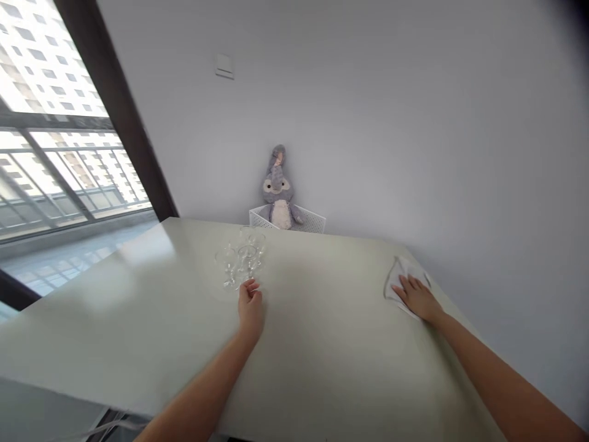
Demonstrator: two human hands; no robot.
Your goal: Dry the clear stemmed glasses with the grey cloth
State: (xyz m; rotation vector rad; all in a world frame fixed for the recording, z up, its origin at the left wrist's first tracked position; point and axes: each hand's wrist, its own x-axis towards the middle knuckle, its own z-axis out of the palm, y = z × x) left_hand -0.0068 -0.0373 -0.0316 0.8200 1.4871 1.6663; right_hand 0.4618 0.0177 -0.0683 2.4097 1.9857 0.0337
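My left hand (251,307) rests at the near edge of a cluster of clear stemmed glasses (247,253), with its fingers curled together. Its fingertips meet the foot of the closest glass, but whether they pinch it is hidden. The glasses stand close together on the pale table (322,344), and their outlines overlap. Far to the right, my right hand (419,299) lies flat with fingers spread on a white cloth (405,270). Dark edging shows along the cloth's left side, and the palm covers part of it.
Behind the table's far edge, a grey plush rabbit (278,190) sits in a white perforated basket (315,222). A wall borders the table at the back and right, with a light switch (224,65). A dark-framed window (55,166) is on the left.
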